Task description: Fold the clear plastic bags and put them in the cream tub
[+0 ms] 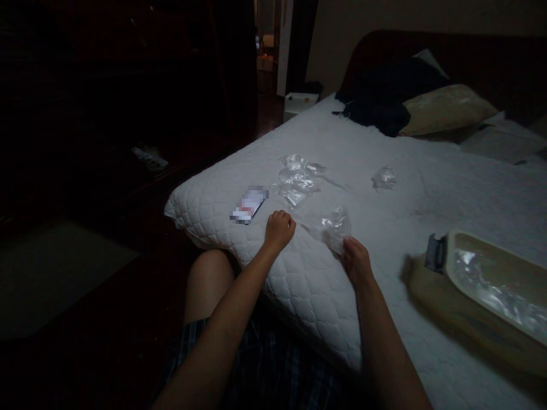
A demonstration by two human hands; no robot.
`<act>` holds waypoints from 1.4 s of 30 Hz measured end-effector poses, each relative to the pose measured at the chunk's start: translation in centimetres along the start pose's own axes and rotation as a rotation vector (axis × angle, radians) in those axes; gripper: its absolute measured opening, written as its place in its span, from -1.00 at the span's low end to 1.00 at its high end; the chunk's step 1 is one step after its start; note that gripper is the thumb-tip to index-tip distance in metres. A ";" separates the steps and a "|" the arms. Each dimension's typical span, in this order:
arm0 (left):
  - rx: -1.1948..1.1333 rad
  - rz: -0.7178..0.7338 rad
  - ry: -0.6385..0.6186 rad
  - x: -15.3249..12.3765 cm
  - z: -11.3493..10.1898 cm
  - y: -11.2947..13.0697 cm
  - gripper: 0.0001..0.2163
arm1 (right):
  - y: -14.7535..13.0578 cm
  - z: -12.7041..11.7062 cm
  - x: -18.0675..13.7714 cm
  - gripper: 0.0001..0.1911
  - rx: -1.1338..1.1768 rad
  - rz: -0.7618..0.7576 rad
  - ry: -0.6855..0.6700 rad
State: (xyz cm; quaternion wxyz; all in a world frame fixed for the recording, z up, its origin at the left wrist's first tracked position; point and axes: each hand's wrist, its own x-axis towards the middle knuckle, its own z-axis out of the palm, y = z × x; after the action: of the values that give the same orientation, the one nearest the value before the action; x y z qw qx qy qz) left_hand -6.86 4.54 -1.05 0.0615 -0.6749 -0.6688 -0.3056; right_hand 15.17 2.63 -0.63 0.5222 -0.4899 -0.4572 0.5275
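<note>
A clear plastic bag (pixel 335 223) stretches between my two hands just above the white quilted bed cover. My right hand (pixel 357 259) pinches its right end between thumb and fingers. On the other side my left hand (pixel 280 229) is closed, with the bag's thin left end running to its fingertips. Beyond the hands lie crumpled clear plastic bags (pixel 297 185), spread flat on the bed. A smartphone (pixel 249 205) with a lit, blurred-out screen rests left of them, close to my left hand.
A beige plastic bin (pixel 453 285) with a grey latch stands at the right, clear plastic inside it. Another crumpled bag (pixel 384 178) lies farther back on the bed (pixel 427 199). Pillows (pixel 448 108) and dark cloth (pixel 384 91) are by the headboard. The floor at left is dark.
</note>
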 end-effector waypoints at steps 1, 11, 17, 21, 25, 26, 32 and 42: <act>-0.009 -0.002 0.002 -0.1 -0.1 0.0 -0.87 | -0.2 -0.5 -0.4 -0.82 0.160 0.053 -0.011; -0.660 -0.258 0.020 -0.7 -0.5 1.6 -0.84 | 0.0 -2.2 -0.8 -0.82 0.553 0.220 -0.042; -1.734 -0.601 -0.474 -1.1 0.4 5.9 -0.60 | 0.1 -1.7 -1.4 -0.69 0.509 0.157 -0.096; -1.884 -0.583 -0.669 -1.3 0.6 6.8 -0.67 | -0.2 -1.3 -1.6 -0.65 0.460 0.149 -0.171; -1.995 -0.671 -0.751 -1.3 0.3 5.9 -0.65 | -0.2 -1.4 -1.7 -0.59 0.445 0.160 -0.218; -1.991 -0.680 -0.794 -1.3 0.2 5.7 -0.64 | -0.2 -1.4 -1.7 -0.57 0.446 0.165 -0.237; -1.867 -0.610 -0.848 -1.8 0.0 5.8 -0.71 | -0.4 -1.3 -1.9 -0.54 0.402 0.171 -0.316; -1.835 -0.613 -0.667 -2.1 0.3 6.0 -0.80 | -0.6 -1.0 -1.8 -0.46 0.344 0.193 -0.354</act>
State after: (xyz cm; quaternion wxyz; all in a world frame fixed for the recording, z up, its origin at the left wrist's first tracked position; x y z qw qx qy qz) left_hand -0.94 2.28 -0.44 -0.7488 -0.3125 -0.3040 -0.4992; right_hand 16.14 0.81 -0.09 0.4570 -0.3355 -0.3963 0.7222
